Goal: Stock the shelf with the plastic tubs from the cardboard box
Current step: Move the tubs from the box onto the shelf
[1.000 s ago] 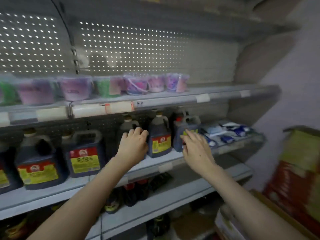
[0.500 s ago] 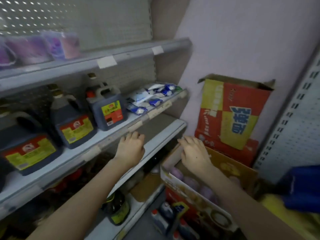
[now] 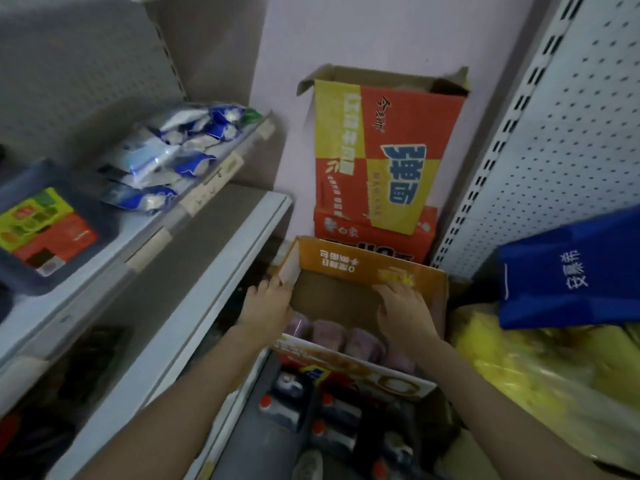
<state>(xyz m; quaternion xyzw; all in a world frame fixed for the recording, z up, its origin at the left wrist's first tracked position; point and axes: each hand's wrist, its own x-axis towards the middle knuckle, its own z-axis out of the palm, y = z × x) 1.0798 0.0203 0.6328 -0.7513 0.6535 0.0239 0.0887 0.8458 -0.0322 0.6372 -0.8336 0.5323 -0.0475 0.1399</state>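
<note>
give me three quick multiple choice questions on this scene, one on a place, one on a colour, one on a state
1. Where in the open cardboard box do the plastic tubs sit? A) near side B) far side C) on its flap
2. Colour of the bag at right? A) green B) blue C) black
3. The right hand is: A) gripping a tub B) gripping a bottle C) open, holding nothing
Answers: 1 A, tubs line the near wall; 2 B, plainly blue, white print; 3 C, fingers spread above the box.
</note>
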